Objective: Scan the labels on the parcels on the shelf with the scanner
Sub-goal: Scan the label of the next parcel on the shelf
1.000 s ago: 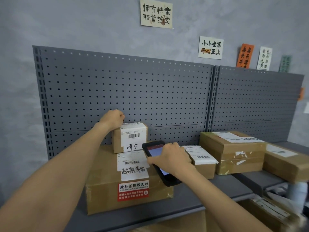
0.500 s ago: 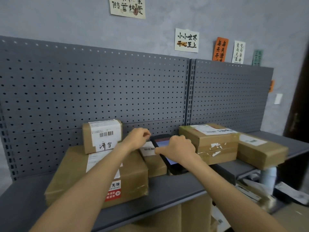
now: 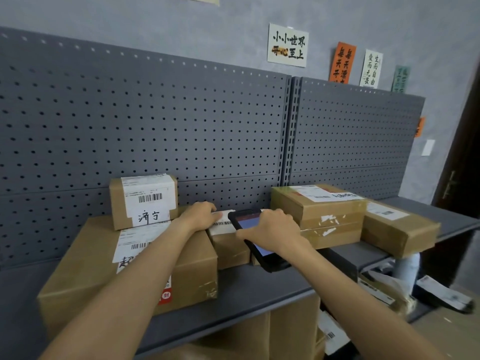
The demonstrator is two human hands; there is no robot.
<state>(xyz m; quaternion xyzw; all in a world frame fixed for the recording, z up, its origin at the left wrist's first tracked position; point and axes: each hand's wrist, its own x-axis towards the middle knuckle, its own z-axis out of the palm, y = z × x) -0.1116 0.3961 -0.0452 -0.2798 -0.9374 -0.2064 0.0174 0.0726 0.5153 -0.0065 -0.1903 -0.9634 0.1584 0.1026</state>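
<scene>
My right hand (image 3: 272, 228) grips a black handheld scanner (image 3: 255, 241) with a lit screen, held over a small cardboard parcel (image 3: 228, 245) in the middle of the grey shelf (image 3: 249, 287). My left hand (image 3: 200, 215) rests on the white barcode label (image 3: 222, 222) on that parcel's top. To the left lies a large parcel (image 3: 85, 263) with a small labelled parcel (image 3: 144, 201) stacked on it. On the right stand two more labelled parcels: one (image 3: 317, 211) by the scanner and one (image 3: 397, 229) at the far right.
A grey pegboard back panel (image 3: 155, 126) rises behind the shelf. Paper cards (image 3: 287, 45) hang on the wall above. Below the shelf stand cardboard boxes (image 3: 285, 333), and loose packages (image 3: 441, 294) lie at the lower right. A dark door (image 3: 465, 152) is at the right edge.
My left hand left the small stacked parcel and moved right onto the middle parcel's label. The scanner followed right over that parcel. The view shifted right.
</scene>
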